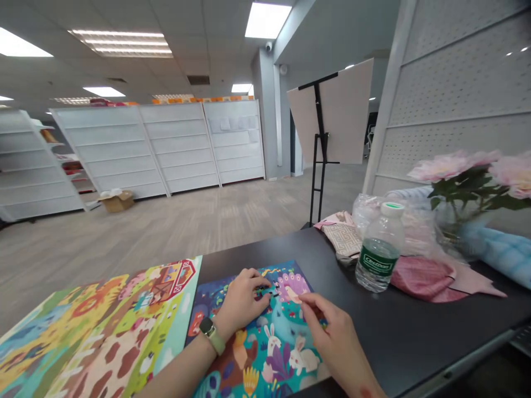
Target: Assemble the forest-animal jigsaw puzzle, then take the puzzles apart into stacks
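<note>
A colourful picture sheet (282, 331) with rabbits, a purple peacock and other animals lies on the dark table. It looks like a jigsaw puzzle, with small dark patches near its top. My left hand (244, 296), a watch (211, 334) on its wrist, rests on the sheet's upper part. Its fingers are bent, the thumb apart from them, and nothing shows between. Over the sheet's right side, my right hand (329, 326) has thumb and forefinger pinched together beside the peacock. Whatever is between those fingertips is too small to make out.
Left of the sheet lies a farm-animal picture board (120, 331). A water bottle (378, 249) stands on the table (415, 331) at right, before pink cloth (427, 276), plastic wrapping and flowers (464, 171). Beyond the table stand an easel (319, 138) and white shelves (174, 143).
</note>
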Tool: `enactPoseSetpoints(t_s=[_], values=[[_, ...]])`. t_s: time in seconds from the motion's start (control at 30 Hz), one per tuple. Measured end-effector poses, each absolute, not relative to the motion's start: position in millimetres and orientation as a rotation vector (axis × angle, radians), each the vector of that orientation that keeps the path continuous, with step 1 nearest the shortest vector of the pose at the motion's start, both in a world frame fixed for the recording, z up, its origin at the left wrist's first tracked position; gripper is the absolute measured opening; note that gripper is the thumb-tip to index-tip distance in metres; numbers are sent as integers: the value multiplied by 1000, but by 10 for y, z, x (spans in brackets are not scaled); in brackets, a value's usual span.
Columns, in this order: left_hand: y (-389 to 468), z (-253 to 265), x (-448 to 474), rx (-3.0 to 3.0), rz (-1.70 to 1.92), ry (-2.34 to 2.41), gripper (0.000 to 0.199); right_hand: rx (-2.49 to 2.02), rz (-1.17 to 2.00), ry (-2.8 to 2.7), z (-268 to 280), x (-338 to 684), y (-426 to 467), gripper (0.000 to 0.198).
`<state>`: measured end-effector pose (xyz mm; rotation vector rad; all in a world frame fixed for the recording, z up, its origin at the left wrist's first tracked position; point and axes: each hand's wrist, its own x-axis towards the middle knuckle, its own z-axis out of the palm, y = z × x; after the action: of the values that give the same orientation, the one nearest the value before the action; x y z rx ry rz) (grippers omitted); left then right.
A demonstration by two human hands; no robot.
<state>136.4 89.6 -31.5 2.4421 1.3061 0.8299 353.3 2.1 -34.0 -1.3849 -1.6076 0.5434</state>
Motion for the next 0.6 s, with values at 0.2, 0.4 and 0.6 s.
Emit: enactPoseSetpoints(t_s=[0.2, 0.4, 0.6], values=[[892, -308, 1369, 2451, 805, 1282, 22, -1376, 543, -1634, -328, 3529, 22, 28], [872, -280, 1360, 2462, 803, 1270, 21, -1381, 529, -1641, -334, 3534, 21, 29], [837, -298, 1375, 2474, 793, 1265, 22, -1367, 534, -1648, -332, 3526, 23, 29]])
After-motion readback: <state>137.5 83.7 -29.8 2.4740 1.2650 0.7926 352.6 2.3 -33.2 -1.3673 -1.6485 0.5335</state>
